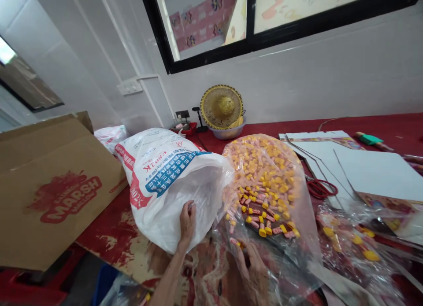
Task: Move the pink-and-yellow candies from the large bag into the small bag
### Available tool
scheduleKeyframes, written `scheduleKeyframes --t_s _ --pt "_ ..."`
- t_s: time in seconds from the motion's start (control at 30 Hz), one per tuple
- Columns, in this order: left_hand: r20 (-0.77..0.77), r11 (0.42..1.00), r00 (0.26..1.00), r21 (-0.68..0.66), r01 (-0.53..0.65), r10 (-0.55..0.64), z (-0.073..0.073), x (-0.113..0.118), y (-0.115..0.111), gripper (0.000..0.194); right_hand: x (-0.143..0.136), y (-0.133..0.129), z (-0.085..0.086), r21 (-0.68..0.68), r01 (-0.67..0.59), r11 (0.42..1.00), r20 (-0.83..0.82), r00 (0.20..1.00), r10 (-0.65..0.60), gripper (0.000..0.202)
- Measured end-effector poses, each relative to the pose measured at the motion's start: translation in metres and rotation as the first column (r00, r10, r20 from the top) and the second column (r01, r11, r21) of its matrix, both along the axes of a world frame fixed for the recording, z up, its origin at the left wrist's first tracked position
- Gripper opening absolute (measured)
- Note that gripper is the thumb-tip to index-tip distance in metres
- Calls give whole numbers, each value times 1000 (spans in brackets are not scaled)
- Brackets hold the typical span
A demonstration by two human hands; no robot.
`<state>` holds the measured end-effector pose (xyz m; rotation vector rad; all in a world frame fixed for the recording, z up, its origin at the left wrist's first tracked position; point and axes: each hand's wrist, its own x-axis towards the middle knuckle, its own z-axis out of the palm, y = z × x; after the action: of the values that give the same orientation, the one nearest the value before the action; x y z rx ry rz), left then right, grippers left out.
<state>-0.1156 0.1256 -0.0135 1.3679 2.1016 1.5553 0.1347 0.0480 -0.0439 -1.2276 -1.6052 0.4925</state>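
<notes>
A large white woven sack [175, 182] with red and blue print lies on its side, its mouth facing the right front. At that mouth is my left hand [187, 220], fingers curled together; whatever they hold is too small to make out. A clear plastic bag [297, 200] full of small pink tubes with yellow caps [264, 178] lies just right of the sack. My right hand [249, 257] is at the bag's near opening, with a yellow-capped tube [236, 243] at its fingertips.
A brown cardboard box [59, 182] stands at the left. Behind are a straw hat [222, 107] and a plastic basin [228, 132]. White card sheets [350, 160], red-handled scissors [320, 188] and another clear bag with yellow-capped pieces [360, 242] lie right on the red table [393, 125].
</notes>
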Motion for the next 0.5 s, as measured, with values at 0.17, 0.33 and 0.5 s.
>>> scheduleKeyframes --t_s 0.17,0.33,0.5 --pt "-176 998 983 -48 49 -57 -3 10 -46 24 -2 0 5 37 -21 999 -22 1000 22 41" --pt "-436 957 874 -271 100 -215 18 20 -65 24 -1 0 12 -25 -74 997 -10 997 74 43" --pt "80 956 975 -193 220 -208 27 35 -64 37 9 -6 21 -9 66 998 22 998 -66 52"
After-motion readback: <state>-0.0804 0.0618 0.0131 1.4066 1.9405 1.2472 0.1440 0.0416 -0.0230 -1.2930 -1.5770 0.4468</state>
